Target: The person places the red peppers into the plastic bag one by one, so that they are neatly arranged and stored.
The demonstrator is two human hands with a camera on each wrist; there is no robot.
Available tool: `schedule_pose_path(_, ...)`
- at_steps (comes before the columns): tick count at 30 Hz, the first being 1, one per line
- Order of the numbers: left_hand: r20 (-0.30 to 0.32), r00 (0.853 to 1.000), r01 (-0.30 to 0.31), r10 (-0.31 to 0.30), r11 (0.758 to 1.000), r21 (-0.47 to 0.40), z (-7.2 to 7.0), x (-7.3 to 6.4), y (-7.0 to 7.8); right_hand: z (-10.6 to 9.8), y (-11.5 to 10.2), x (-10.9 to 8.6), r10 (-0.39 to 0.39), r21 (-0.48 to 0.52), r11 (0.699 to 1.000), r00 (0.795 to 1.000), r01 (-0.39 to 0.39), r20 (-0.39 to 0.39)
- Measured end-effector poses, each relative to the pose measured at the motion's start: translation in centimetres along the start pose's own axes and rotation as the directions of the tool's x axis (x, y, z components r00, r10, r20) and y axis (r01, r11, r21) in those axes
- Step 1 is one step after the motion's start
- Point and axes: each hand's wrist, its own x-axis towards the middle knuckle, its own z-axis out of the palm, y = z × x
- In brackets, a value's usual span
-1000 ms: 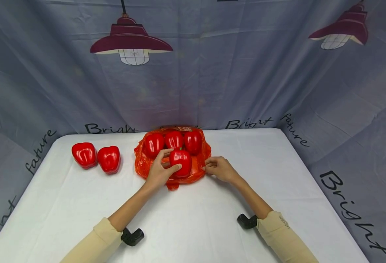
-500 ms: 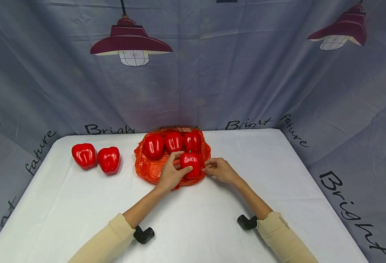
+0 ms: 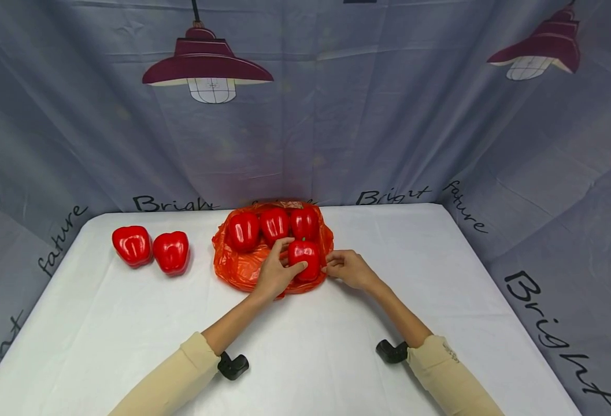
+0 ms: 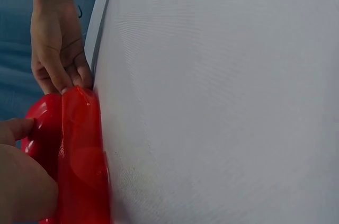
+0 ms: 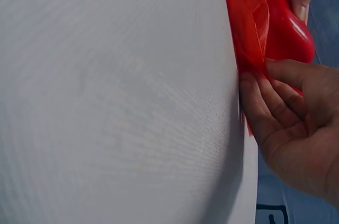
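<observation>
A glossy red bell pepper (image 3: 305, 257) with a green stem sits at the front right of an open red plastic bag (image 3: 243, 268). My left hand (image 3: 276, 271) grips it from the left, thumb in front and fingers behind. Three more red peppers (image 3: 275, 225) stand in a row along the back of the bag. At the bag's right edge, my right hand (image 3: 351, 269) pinches the film between thumb and fingers, as the right wrist view shows with the thumb (image 5: 286, 71) on the plastic.
Two red bell peppers (image 3: 132, 246) lie side by side on the white table (image 3: 128, 312), left of the bag. A blue-grey printed curtain (image 3: 305, 127) hangs behind the table. A black wrist mount (image 3: 233, 366) sticks out from the left sleeve.
My left hand has moved to the right with the pepper, from the bag's front middle to its right side. The right hand stays at the bag's edge.
</observation>
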Motion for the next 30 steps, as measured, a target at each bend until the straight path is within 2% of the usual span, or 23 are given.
schedule_pose_path(9, 0.011, 1.000, -0.015, 0.015, 0.999, 0.041, -0.1, 0.4, -0.1, -0.2, 0.3, 0.1, 0.019, -0.014, 1.000, 1.000, -0.019, 0.002)
schedule_pose_path(15, 0.020, 1.000, -0.003, 0.002, 0.999, 0.033, -0.2, 0.7, -0.3, -0.2, 0.6, 0.3, -0.010, -0.010, 1.000, 1.000, 0.011, 0.006)
schedule_pose_path(24, 0.052, 0.999, -0.011, 0.011, 1.000, 0.002, -0.5, 0.4, -0.6, -0.3, 0.5, 0.0, -0.002, 0.001, 1.000, 1.000, 0.002, 0.008)
schedule_pose_path(30, 0.069, 0.997, -0.020, 0.021, 1.000, -0.005, -1.4, -0.1, -0.4, -0.3, 0.6, 0.1, 0.003, 0.017, 1.000, 1.000, -0.003, 0.010)
